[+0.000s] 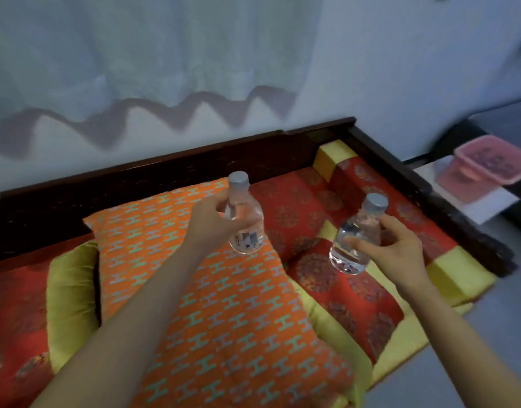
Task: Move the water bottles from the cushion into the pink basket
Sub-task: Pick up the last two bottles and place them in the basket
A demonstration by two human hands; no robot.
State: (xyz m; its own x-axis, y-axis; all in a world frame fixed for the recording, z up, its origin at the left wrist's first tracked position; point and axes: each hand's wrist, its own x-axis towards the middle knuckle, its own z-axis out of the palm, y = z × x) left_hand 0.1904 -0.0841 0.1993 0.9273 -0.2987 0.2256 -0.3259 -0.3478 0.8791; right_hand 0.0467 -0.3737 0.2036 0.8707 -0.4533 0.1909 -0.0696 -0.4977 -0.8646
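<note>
Above the orange cushion [224, 304] with its teal H pattern, my left hand [207, 223] is wrapped around a small clear water bottle [244, 219], fingers curled across its middle, holding it upright and lifted clear of the fabric. It has a grey cap, carries a printed label near its base and looks filled with water. My right hand [397, 250] grips a second water bottle [356, 235] from its right side, thumb across the front, tilted a little with the grey cap leaning right; it hangs over the red and yellow patterned mat [327, 278] beside the cushion. Far off to the right, well apart from both bottles, the pink basket [486, 169] sits on a pale surface [483, 209] beyond the dark wooden frame [424, 184]. Blur hides what lies inside the basket.
</note>
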